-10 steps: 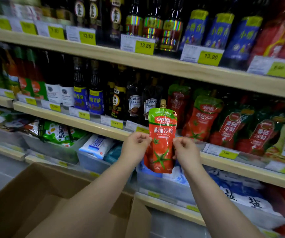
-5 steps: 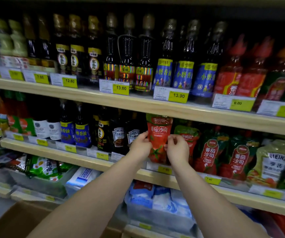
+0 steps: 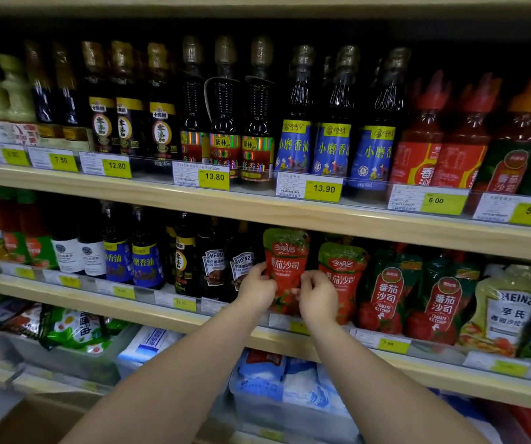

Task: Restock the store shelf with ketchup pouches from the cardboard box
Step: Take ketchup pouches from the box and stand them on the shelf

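A red ketchup pouch [image 3: 285, 264] with a green top stands upright on the middle shelf [image 3: 289, 336], between dark Heinz bottles and another matching pouch [image 3: 342, 270]. My left hand [image 3: 255, 288] grips its left edge and my right hand [image 3: 318, 298] grips its lower right edge. Its top sits just under the shelf board above. Only a brown corner of the cardboard box [image 3: 30, 423] shows at the bottom left.
More ketchup pouches [image 3: 385, 293] and a Heinz salad dressing pouch [image 3: 510, 312] fill the shelf to the right. Dark sauce bottles [image 3: 212, 267] stand to the left. The upper shelf [image 3: 257, 209] carries oil and sauce bottles with yellow price tags. Bagged goods lie in bins below.
Both hands carried the pouch from in front of the shelf edge up and into the middle shelf. My view rose, so the box dropped almost out of sight.
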A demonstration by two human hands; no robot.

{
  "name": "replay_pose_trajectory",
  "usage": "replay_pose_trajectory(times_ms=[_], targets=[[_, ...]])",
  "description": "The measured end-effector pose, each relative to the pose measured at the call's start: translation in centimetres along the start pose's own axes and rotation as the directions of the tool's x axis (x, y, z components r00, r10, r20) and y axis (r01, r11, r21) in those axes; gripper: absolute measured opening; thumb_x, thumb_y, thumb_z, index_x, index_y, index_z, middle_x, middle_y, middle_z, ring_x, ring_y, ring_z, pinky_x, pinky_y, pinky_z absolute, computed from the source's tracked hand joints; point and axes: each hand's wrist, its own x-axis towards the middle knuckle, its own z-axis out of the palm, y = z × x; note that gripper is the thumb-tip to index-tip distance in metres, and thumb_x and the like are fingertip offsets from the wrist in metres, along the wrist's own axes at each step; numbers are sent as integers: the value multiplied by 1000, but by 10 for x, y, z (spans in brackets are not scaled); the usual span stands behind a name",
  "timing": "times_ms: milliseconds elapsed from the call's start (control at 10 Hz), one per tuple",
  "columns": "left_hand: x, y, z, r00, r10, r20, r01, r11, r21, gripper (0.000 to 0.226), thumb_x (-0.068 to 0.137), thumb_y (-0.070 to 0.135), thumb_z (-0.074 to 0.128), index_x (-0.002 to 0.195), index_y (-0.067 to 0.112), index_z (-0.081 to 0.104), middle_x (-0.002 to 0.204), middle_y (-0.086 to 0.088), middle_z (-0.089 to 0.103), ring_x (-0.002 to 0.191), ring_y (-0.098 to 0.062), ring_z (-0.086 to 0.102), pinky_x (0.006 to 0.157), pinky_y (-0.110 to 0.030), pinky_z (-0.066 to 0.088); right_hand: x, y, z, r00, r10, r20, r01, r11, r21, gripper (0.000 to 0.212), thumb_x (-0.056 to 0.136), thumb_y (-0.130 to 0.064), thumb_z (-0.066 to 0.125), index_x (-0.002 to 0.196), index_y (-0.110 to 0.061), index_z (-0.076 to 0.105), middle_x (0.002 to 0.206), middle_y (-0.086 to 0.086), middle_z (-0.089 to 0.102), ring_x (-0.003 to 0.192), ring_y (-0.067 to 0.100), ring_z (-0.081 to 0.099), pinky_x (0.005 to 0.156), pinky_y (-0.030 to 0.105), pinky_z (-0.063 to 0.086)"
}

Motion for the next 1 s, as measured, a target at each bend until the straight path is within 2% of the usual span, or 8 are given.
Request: replay_pose_trajectory(times_ms=[100,200,300,400,600,700,800,1000], targets=[[4,-11,0,998,-29,47,25,996,85,63,85,-1,52,143,13,30,129,-14,54,100,-17,53,85,-29,46,-4,11,-1,999,45,9,-45,999,-24,17,97,-20,44,92,-18,60,78,5,69,75,23,68,67,31,52],[9,-16,-2,998,-12,58,1,981,195,64,83,7,56,142,17,31,127,-11,57,100,-17,56,83,-28,47,-2,9,-3,998,59,30,-58,998,-25,20,96,-20,46,104,-12,63,88,7,69,87,27,68,81,43,56],[15,-19,-6,998,-29,52,10,942,335,63,82,17,58,140,19,33,121,-9,61,106,-22,59,95,-37,49,-5,11,-7,998,31,56,-27,997,-78,32,97,-18,45,124,-7,58,113,12,67,104,28,63,93,41,51],[15,-20,-3,998,-25,60,1,930,368,64,83,18,58,141,18,32,121,-9,61,107,-24,59,96,-37,48,-11,15,-10,998,7,63,2,989,-149,35,98,-18,42,129,-8,55,119,12,65,106,28,61,92,35,50],[16,-20,4,999,-1,51,-19,917,400,66,80,22,61,139,16,32,122,-10,59,105,-25,59,92,-36,49,-13,15,-13,997,12,74,0,987,-164,38,99,-13,38,135,-8,49,128,13,60,114,28,58,99,39,47],[17,-23,1,999,-9,48,-11,918,397,66,81,21,61,140,13,32,125,-10,58,108,-26,58,94,-37,48,-13,16,-15,999,1,49,8,983,-185,36,97,-16,42,132,-9,51,126,11,60,110,25,58,93,34,49],[17,-27,-4,999,36,-36,-21,931,364,52,81,18,58,131,12,43,120,-9,60,103,-22,59,87,-31,49,-21,17,-14,997,-65,-31,58,982,-182,18,91,-15,53,109,-15,54,110,6,56,82,5,52,67,15,42],[18,-44,-24,971,185,-149,-131,941,312,18,81,14,55,99,19,57,82,9,56,72,-6,52,63,-20,38,-32,28,2,988,-150,-30,143,976,-163,15,84,-13,61,85,-20,47,90,2,50,66,5,45,67,21,39]])
